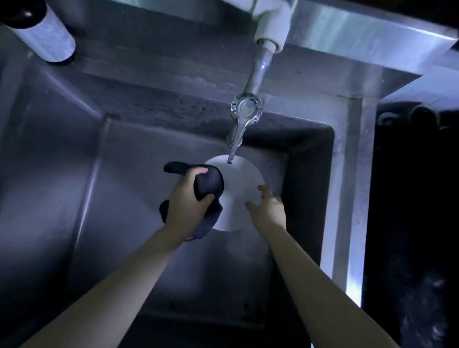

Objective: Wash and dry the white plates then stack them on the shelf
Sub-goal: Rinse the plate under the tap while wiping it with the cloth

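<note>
Left hand [188, 202] grips dark crumpled cloth [210, 182] over round white plate [240, 181] left edge; right hand [269, 209], fingers spread, at right edge.

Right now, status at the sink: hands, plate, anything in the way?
Left hand grips dark cloth at white plate. Right hand open, fingers touching plate. Plate under faucet; nothing blocking.
</note>
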Demonstrator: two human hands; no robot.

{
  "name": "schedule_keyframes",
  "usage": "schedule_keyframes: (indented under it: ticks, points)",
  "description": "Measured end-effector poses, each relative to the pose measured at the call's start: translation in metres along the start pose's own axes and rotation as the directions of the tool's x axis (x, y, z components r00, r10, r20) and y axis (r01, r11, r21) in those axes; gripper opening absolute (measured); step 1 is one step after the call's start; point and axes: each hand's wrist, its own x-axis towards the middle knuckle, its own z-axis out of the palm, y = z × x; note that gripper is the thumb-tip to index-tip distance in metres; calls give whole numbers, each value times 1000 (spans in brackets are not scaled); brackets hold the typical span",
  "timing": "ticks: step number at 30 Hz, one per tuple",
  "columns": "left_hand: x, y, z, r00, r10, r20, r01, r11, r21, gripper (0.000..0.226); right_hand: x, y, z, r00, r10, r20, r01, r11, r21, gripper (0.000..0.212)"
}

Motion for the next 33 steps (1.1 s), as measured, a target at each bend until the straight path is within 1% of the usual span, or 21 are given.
schedule_keyframes:
  ticks: [3,6,8,12,15,18,20,22,25,26,28,30,31,33]
  points:
    - [16,-7,19,999,18,38,-19,1000,18,55,20,9,14,999,42,24,-41,999,-8,66]
    - [26,-14,33,997,24,78,-25,1000,17,56,33,16,25,995,97,-1,-97,995,33,69]
    - [31,-18,39,994,7,107,-9,1000,23,55,41,19,30,991,130,-28,-129,991,40,67]
    - [35,-23,44,993,-31,110,28,999,27,57,48,20,33,978,196,-74,-184,973,140,58]
    - [37,-25,44,994,-23,109,20,999,30,57,51,24,33,974,217,-72,-196,954,226,52]
    - [37,-27,42,995,-13,104,11,1000,19,59,49,28,35,967,240,-89,-205,933,295,51]
    - [35,-29,37,997,-9,80,8,1000,9,60,47,29,36,964,245,-107,-195,918,344,50]
    - [33,-32,30,999,-4,51,4,1000,5,60,44,30,36,964,245,-99,-187,898,397,43]
    - [27,-34,18,1000,-18,22,18,1000,-11,59,39,29,32,969,237,-65,-176,853,491,12]
    - [24,-34,14,1000,-19,5,19,1000,-19,59,36,28,30,972,230,-47,-171,831,529,7]
    - [17,-35,3,999,-17,-38,16,999,-28,56,29,25,26,980,197,1,-160,794,586,11]
    - [6,-34,-9,996,-7,-92,3,999,-39,54,18,22,20,986,157,52,-156,780,606,18]
    - [1,-33,-16,992,7,-125,-13,999,-40,53,12,20,16,987,145,64,-154,781,605,18]
    - [-11,-30,-29,981,41,-191,-46,999,-20,54,-4,16,7,990,132,48,-135,797,588,12]
